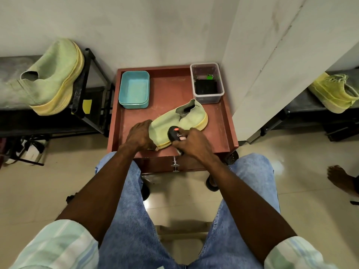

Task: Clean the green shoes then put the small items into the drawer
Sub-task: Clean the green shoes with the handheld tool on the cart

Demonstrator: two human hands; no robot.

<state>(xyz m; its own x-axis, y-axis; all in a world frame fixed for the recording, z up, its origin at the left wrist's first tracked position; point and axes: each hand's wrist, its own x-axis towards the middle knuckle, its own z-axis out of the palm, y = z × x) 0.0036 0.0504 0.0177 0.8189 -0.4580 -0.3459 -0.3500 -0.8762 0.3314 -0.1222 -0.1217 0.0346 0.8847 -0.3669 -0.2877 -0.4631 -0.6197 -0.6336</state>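
A pale green knit shoe with a yellow sole lies on its side on the red-brown tray top of a small wheeled cabinet. My left hand grips the shoe's toe end. My right hand holds a black shoe-polish applicator with a red label pressed against the shoe's side. A drawer front with a metal knob sits shut below the tray, between my knees.
A teal tub and a clear box holding a black item and a green bit stand at the tray's back. More green shoes rest on dark racks at left and right. Another person's foot is at right.
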